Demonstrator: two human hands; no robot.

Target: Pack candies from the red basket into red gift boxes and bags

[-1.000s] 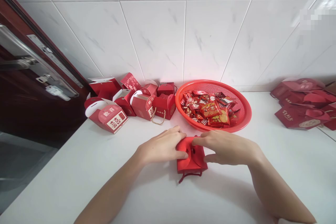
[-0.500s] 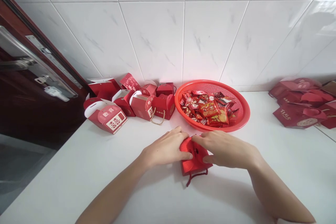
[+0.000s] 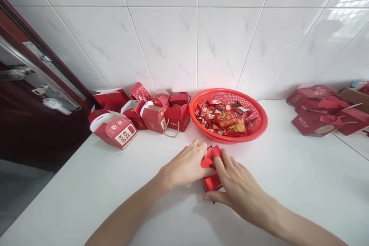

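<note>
A small red box point(image 3: 212, 180) with its top flaps apart stands on the white table point(image 3: 161, 223), in front of the basket. My left hand point(image 3: 188, 163) grips its left side, thumb on the inner edge and fingers curled behind. On the right side, my right hand point(image 3: 235, 178) holds the box, index finger at the opening and thumb at the near lower corner. Part of a dark red cord shows under that thumb. What lies inside the box cannot be made out.
A red plastic basket point(image 3: 263, 117) of wrapped sweets stands behind the hands. Several red gift boxes point(image 3: 115, 130) stand at the left, some open. More red boxes point(image 3: 314, 123) are grouped at the right. A tiled wall point(image 3: 170, 46) runs behind; a dark door point(image 3: 34, 123) is at far left.
My right hand has swung round toward me, its thumb now at the box's near corner. The box has turned slightly, and its cord is mostly hidden. The view has shifted a little.
</note>
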